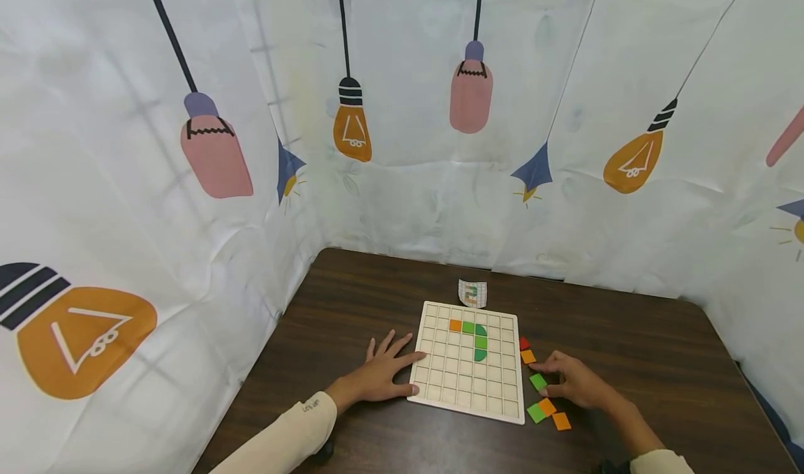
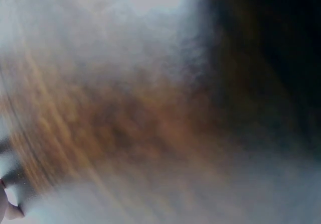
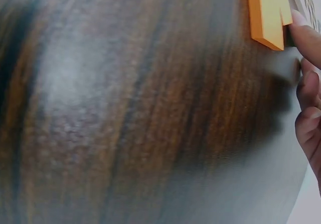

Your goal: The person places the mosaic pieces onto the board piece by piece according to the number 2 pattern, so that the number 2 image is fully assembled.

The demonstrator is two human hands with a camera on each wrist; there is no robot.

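Observation:
A white gridded board [image 1: 440,383] lies on the table. Five pieces sit in its cells: an orange square [image 1: 455,326], green squares [image 1: 480,342] and darker green rounded pieces [image 1: 480,354]. The left hand [image 1: 380,376] rests with spread fingers at the board's left edge, thumb and index on its rim. Beyond the board's right side, the right hand [image 1: 578,382] pinches a green square tile [image 1: 538,382] between thumb and index finger. In the right wrist view, its fingers [image 3: 308,43] show beside an orange tile [image 3: 268,18]; the green tile is hidden there.
Loose tiles lie right of the board: a red one [image 1: 524,343], an orange one [image 1: 528,357], another green one [image 1: 536,413] and two orange ones [image 1: 562,421] nearer the front. A small printed pattern card [image 1: 472,294] lies behind the board. A patterned white curtain [image 1: 408,202] surrounds the table [image 1: 364,285].

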